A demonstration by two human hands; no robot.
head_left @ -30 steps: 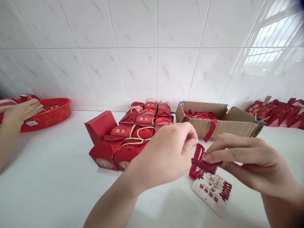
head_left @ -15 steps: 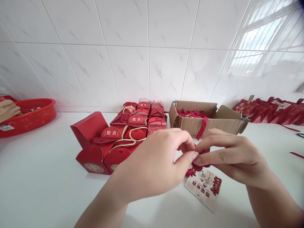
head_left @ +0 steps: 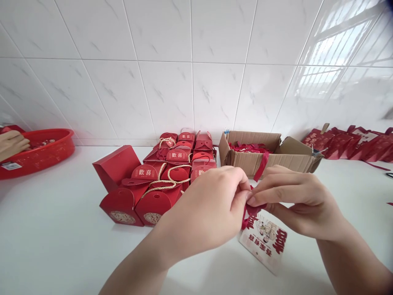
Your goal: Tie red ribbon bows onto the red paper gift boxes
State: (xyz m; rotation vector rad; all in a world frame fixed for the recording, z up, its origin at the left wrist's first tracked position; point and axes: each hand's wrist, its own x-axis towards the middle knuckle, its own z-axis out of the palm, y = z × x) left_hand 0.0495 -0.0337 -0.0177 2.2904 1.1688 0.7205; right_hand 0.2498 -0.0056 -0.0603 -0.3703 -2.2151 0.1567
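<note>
The left hand (head_left: 211,213) and the right hand (head_left: 296,200) came together over the white table (head_left: 64,241), with fingertips touching. Both were pinched closed on a red ribbon (head_left: 245,222), in front of the brown cardboard box (head_left: 288,164) and to the right of the red gift boxes (head_left: 156,209). The fingers hid the spot where they pinched, so nobody could tell if a knot or a loop was made there. A small card (head_left: 266,243) with a picture and red writing showed just under the hands, near the ribbon, and I could not tell if the two were joined. This one piece looked about half done: the ribbon was in the fingers but did not look finished. Lots of other things seemed to be made up already. The red gift boxes stood in a close bunch, most of them folded shut, and gold cords (head_left: 181,180) lay across some of them. One tall red flap (head_left: 118,166) stuck up at the left end of the bunch. Over on the right, red bags (head_left: 340,143) stood in a row by the wall. There seemed to be plenty left to use, because more red ribbons (head_left: 248,147) lay in a heap inside the cardboard box. Far to the left, another person's hand (head_left: 14,143) reached into a red tub (head_left: 58,157).
</note>
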